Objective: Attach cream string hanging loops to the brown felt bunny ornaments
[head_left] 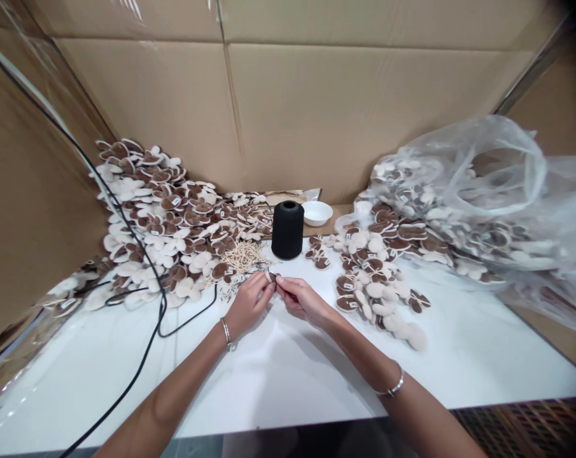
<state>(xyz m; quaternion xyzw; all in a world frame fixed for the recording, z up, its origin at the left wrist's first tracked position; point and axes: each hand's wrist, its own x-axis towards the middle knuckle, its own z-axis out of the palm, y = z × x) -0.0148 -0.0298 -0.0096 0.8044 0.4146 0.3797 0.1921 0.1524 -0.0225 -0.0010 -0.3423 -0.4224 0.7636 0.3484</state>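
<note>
My left hand [253, 304] and my right hand [303, 301] meet above the white table. Between their fingertips they pinch a small brown and white fabric piece [273, 277], mostly covered by the fingers. Just beyond them a black cone-shaped spool [288, 230] stands upright. A heap of beige cord pieces [244, 256] lies left of the spool. To the right, a few brown pieces with beige cord bows [322, 261] lie on the table.
A big pile of brown and white pieces [173, 216] rises at the left. More pieces [376, 280] lie right, beside a clear plastic bag [498, 184] full of them. A white bowl [317, 213] sits behind the spool. A black cable [144, 356] crosses the left side.
</note>
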